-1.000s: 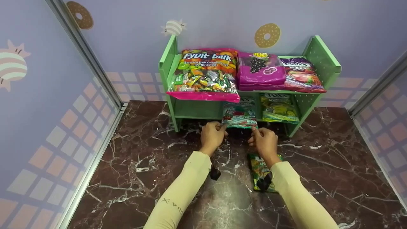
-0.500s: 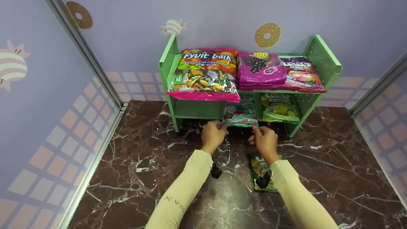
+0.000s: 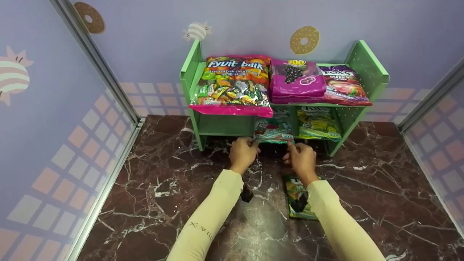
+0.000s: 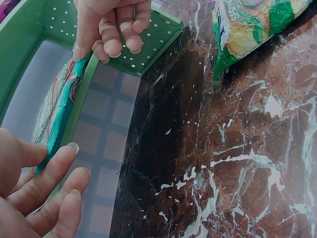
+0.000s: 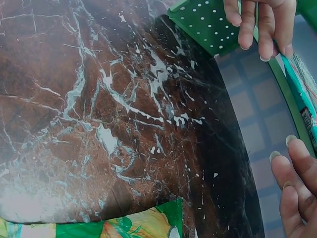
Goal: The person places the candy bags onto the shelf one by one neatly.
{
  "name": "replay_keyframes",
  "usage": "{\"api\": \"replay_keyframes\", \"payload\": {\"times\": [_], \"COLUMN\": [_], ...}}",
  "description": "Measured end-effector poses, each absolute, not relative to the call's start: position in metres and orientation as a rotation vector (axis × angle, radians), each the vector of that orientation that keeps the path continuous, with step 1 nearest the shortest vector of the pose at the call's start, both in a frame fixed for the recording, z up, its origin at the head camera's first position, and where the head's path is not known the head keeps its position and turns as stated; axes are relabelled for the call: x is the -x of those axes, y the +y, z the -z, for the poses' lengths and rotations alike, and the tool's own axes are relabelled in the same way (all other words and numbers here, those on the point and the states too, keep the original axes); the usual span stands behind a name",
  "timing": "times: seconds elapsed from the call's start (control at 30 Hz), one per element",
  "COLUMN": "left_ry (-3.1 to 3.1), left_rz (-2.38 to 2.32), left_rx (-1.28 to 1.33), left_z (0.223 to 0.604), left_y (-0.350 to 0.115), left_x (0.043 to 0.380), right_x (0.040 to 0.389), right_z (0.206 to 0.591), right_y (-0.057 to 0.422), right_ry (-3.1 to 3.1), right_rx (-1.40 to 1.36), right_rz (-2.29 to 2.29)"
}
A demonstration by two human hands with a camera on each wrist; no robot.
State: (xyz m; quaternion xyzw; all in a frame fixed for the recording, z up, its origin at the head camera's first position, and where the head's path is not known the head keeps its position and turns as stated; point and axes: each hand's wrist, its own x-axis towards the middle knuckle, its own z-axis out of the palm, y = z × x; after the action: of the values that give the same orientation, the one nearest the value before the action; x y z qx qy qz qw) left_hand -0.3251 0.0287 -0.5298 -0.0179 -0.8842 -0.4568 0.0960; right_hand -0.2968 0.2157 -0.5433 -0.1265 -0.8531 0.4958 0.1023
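Note:
A teal candy bag [image 3: 273, 127] lies on the lower shelf of a green two-tier rack [image 3: 224, 125], its front edge at the shelf lip. My left hand [image 3: 243, 154] pinches the bag's near left corner between thumb and index finger, the other fingers loosely bent below. At the near right corner my right hand [image 3: 303, 161] pinches the same edge. In the left wrist view the teal edge [image 4: 62, 119] of the bag runs between both hands. The bag's far end is shaded under the upper shelf.
A yellow candy bag [image 3: 318, 125] lies to the right on the lower shelf. Above are a large pink-edged bag [image 3: 235, 85], a purple bag [image 3: 299, 85] and a berry candy bag [image 3: 344, 87]. A green candy bag [image 3: 295, 190] rests on the marble surface [image 3: 163, 203], partly under my right wrist.
The teal bag has slid slightly deeper into the lower shelf, its front edge moving away from me. Both hands keep hold of its corners and have barely moved.

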Motion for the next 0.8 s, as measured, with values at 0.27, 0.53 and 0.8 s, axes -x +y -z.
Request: {"api": "replay_keyframes", "payload": {"times": [0.27, 0.53, 0.8], "left_ry": [-2.633, -2.636, -2.623], "left_rz": [1.289, 1.289, 1.355], "left_rx": [0.064, 0.063, 0.078], "left_z": [0.528, 0.53, 0.534], "left_y": [0.03, 0.031, 0.029], "left_x": [0.329, 0.328, 0.322], "right_x": [0.299, 0.296, 0.288], "right_z": [0.544, 0.54, 0.539], "right_y": [0.217, 0.221, 0.227], "right_ry": [-2.515, -2.526, -2.563], "right_rx": [0.345, 0.354, 0.329], "right_rz": [-1.438, -1.415, -1.369]}}
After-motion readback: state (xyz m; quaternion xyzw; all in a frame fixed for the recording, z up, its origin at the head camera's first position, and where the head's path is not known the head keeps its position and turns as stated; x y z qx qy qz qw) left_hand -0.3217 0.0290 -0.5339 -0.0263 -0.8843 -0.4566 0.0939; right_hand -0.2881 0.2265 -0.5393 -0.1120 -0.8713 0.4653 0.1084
